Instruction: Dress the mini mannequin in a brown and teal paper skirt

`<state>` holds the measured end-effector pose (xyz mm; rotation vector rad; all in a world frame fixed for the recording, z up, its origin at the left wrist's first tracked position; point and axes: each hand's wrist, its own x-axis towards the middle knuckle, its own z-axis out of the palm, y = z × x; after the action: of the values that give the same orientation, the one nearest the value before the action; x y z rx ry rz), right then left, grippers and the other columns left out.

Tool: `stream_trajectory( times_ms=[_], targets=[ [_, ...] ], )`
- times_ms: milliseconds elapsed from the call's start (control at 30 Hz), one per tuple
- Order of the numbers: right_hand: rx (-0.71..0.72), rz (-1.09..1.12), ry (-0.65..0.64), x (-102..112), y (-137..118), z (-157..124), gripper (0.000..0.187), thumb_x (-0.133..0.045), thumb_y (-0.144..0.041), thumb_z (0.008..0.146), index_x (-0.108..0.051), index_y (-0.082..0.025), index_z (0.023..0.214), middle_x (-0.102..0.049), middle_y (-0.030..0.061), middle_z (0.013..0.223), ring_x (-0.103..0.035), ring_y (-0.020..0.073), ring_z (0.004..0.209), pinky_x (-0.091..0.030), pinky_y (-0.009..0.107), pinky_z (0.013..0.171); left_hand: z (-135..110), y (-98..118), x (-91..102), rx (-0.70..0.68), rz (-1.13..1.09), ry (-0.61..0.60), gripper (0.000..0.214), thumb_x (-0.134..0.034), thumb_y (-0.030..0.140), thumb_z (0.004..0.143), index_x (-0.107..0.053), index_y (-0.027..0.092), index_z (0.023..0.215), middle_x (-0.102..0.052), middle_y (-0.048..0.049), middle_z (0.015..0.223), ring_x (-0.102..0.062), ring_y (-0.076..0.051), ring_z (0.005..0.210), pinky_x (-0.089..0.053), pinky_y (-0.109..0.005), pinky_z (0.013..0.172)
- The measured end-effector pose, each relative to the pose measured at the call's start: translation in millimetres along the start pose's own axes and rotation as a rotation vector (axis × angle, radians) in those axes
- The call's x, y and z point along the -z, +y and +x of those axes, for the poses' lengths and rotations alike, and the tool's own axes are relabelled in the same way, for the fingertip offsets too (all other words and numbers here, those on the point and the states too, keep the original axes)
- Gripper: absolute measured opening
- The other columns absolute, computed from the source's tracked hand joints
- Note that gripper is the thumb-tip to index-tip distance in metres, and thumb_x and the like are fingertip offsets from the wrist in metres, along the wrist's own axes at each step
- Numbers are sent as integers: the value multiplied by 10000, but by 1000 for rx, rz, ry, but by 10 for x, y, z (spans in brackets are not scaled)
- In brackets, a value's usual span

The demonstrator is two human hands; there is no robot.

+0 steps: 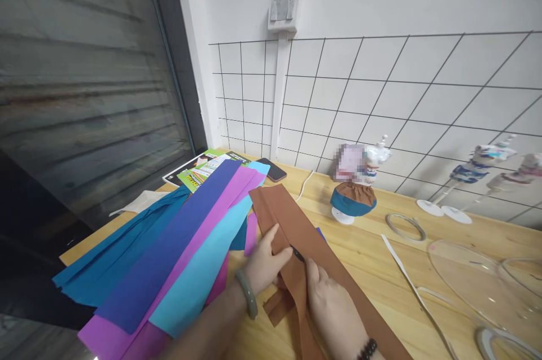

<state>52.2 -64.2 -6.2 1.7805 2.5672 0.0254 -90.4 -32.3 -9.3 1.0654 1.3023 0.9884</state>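
A long strip of brown crepe paper (292,219) lies on the wooden table (364,247). My left hand (265,261), a green bangle on its wrist, presses down on the strip with its fingers laid along it. Just right of it, my right hand (330,303) is closed around a small dark tool (297,254) whose tip touches the brown paper. I cannot make out what the tool is. Left of the hands lie overlapping strips of teal (122,253), dark blue (169,247), purple (237,185) and light blue (212,258) crepe paper.
A small doll on a white stand (353,193) wears brown and teal paper. Behind it stand other dolls (474,171). A phone (273,169) and a printed sheet (199,171) lie by the gridded wall. Tape rolls (405,225), a white strip (406,275) and a clear plastic piece (470,275) sit at right.
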Motion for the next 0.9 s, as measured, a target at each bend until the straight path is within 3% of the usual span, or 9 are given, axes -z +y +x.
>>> stream_trajectory(
  times_ms=[67, 233, 467, 600, 733, 900],
  targets=[
    [-2, 13, 20, -8, 6, 11, 499, -312, 20, 739, -386, -53, 1227, -608, 147, 929, -627, 174, 761, -481, 245, 668, 58, 3, 22, -14, 43, 58, 549, -509, 260, 752, -333, 203, 1269, -561, 7, 731, -515, -74, 500, -421, -171, 428],
    [-4, 21, 29, -16, 7, 33, 531, -314, 46, 718, -374, -63, 1234, -607, 134, 901, -630, 179, 717, -487, 263, 624, 112, 4, 33, 56, 125, 64, 466, -431, 187, 771, -358, 188, 1231, -463, 68, 558, -439, -49, 304, -311, -145, 285],
    [-2, 21, -8, 40, -17, 58, 558, -295, 88, 687, -384, -47, 1221, -609, 142, 905, -633, 178, 730, -487, 259, 630, 67, 44, 31, 102, 171, 72, 479, -408, 143, 753, -350, 157, 1227, -436, 81, 507, -466, -60, 292, -268, -129, 268],
    [-9, 21, -44, 63, -44, 87, 527, -264, 88, 708, -412, -40, 1198, -615, 146, 880, -637, 179, 735, -486, 257, 631, 74, 50, 42, 120, 169, 74, 479, -418, 149, 746, -352, 155, 1220, -507, 46, 612, -474, -46, 302, -286, -130, 281],
    [-3, 7, -23, 60, -63, 122, 507, -267, 82, 719, -431, -39, 1183, -620, 145, 871, -637, 176, 754, -485, 241, 638, 80, 29, 45, 112, 166, 73, 469, -417, 163, 748, -356, 156, 1213, -519, 30, 679, -463, -34, 296, -289, -133, 277],
    [-11, -1, -1, 40, -75, 129, 495, -272, 73, 732, -431, -39, 1187, -625, 148, 870, -640, 167, 697, -494, 238, 609, 79, 9, 51, 96, 160, 75, 488, -412, 157, 747, -335, 154, 1230, -450, 64, 600, -462, -46, 297, -285, -134, 269]
  ],
)
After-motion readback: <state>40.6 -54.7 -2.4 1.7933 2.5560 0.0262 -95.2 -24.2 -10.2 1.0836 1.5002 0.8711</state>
